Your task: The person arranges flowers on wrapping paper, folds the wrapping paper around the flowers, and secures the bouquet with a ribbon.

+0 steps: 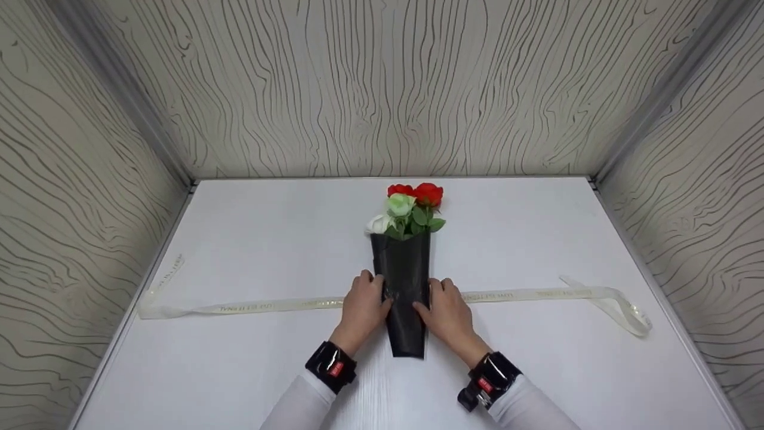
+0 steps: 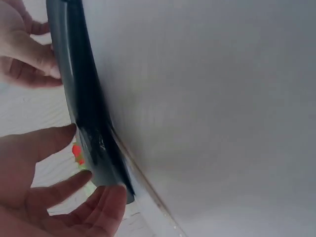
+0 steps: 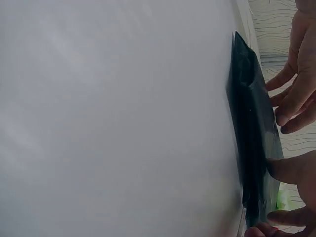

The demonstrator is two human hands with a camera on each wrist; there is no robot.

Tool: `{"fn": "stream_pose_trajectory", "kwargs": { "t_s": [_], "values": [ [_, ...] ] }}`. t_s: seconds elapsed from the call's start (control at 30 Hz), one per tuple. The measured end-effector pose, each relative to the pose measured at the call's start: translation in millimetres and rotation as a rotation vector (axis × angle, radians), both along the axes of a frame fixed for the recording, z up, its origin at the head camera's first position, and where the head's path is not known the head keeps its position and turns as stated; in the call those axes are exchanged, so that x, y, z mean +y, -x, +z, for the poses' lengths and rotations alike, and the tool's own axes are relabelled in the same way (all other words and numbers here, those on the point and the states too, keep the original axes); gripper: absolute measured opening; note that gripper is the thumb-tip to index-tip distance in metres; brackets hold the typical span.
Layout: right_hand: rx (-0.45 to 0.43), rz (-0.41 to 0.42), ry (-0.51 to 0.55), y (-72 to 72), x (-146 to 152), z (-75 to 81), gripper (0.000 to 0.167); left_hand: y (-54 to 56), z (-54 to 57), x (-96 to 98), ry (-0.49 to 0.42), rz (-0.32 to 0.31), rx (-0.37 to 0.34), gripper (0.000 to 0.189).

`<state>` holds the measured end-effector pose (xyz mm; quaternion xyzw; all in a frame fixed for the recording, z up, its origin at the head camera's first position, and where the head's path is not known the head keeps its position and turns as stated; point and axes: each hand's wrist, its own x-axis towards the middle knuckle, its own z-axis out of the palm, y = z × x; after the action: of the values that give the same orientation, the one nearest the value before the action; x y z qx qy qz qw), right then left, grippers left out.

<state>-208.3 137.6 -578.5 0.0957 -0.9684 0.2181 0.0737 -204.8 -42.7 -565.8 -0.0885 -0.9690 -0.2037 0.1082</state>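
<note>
A bouquet wrapped in black paper (image 1: 403, 286) lies on the white table, its red roses (image 1: 428, 194), pale green rose (image 1: 400, 205) and white rose (image 1: 379, 224) at the far end. My left hand (image 1: 363, 304) holds the wrap's left side, thumb on top and fingers along the edge. On the opposite side my right hand (image 1: 447, 313) grips it likewise, its thumb over the front. A cream ribbon (image 1: 256, 307) with gold lettering runs crosswise beneath the bouquet; its middle is hidden. Both wrist views show the black wrap (image 2: 79, 74) (image 3: 252, 123) between thumbs and fingers.
The ribbon's right end loops back on itself (image 1: 632, 316) near the table's right edge, and its left end folds toward the back (image 1: 161, 278). Wood-grain-patterned panels (image 1: 382, 89) stand behind the white table (image 1: 268, 239) and on both sides.
</note>
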Motion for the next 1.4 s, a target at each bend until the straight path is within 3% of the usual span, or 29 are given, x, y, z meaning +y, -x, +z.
{"fn": "stream_pose_trajectory", "kwargs": {
  "t_s": [0.13,0.27,0.37,0.57,1.03,1.27,1.4],
  "values": [
    [0.061,0.060,-0.094,-11.9,2,3.7,0.057,-17.4,-0.1,3.5,0.130,-0.058,-0.026,0.052],
    [0.045,0.111,-0.213,-23.9,3,5.6,0.056,-30.6,-3.2,7.2,0.237,-0.041,-0.070,0.059],
    [0.018,0.123,-0.286,-27.3,3,3.1,0.055,-34.0,-6.2,9.6,0.293,-0.021,-0.088,0.059],
    [0.003,0.108,-0.340,-21.9,3,-2.5,0.056,-29.1,-9.1,12.4,0.349,-0.005,-0.121,0.057],
    [-0.042,0.127,-0.359,10.1,4,-3.1,0.057,-6.4,-10.4,12.8,0.355,0.042,-0.114,0.059],
    [-0.036,0.113,-0.339,12.6,3,-2.0,0.057,-2.7,-9.2,12.5,0.352,0.041,-0.115,0.059],
    [-0.025,0.096,-0.318,10.9,3,-2.9,0.058,-3.3,-8.6,10.4,0.294,0.030,-0.119,0.058]
  ]
}}
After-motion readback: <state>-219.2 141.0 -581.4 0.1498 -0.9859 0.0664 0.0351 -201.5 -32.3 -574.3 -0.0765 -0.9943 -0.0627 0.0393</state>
